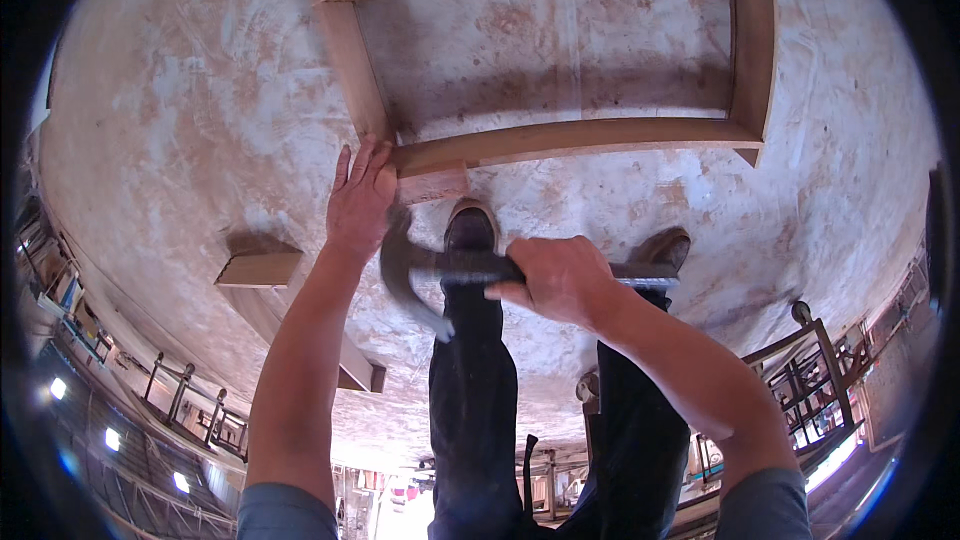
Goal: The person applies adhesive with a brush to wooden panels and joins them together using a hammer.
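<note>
A rectangular wooden frame [585, 138] lies on the floor, its long sides running left to right. My left hand [362, 195] grips its near left corner, fingers over the outer side. Below that corner a short reddish wood block [435, 183] sits against the near rail. My right hand [562, 278] is wrapped round the handle of a claw hammer [468, 266]. The hammer lies level across my view, its head left, just nearer me than my left hand. Motion blurs the curved hammer head, and no nail can be made out.
My shoes [470, 227] stand on the stained pale floor [220, 120] just nearer than the frame. Left of my left forearm lies another wooden piece [262, 270]. Metal-legged racks [815, 370] stand at the lower right, with more [195, 400] at the lower left.
</note>
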Demonstrator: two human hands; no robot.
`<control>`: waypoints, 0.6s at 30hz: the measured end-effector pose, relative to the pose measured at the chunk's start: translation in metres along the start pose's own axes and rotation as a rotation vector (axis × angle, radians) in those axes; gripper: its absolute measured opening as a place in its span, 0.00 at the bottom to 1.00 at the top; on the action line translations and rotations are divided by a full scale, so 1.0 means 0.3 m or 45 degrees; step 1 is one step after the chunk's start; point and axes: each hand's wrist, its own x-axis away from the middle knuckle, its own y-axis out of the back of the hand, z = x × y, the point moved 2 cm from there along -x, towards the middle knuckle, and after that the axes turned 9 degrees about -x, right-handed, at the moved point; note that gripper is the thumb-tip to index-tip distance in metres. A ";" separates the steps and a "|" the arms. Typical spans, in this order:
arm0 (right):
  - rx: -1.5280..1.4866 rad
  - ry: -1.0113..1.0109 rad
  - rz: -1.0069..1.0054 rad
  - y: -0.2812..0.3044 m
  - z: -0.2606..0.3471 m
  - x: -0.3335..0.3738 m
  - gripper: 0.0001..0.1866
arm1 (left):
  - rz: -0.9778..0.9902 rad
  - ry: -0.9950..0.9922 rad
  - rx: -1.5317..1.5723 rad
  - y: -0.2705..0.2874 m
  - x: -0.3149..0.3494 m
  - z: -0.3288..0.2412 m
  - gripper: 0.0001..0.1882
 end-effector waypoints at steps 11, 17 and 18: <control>-0.051 0.230 -0.173 -0.033 -0.095 -0.032 0.32 | 0.011 0.014 -0.030 0.049 -0.025 -0.015 0.10; -0.055 0.027 -0.094 -0.041 -0.040 -0.025 0.33 | 0.059 0.011 -0.017 -0.006 -0.004 -0.001 0.18; -0.085 0.132 -0.103 -0.055 -0.069 -0.020 0.33 | 0.101 0.019 -0.001 0.042 -0.015 -0.014 0.18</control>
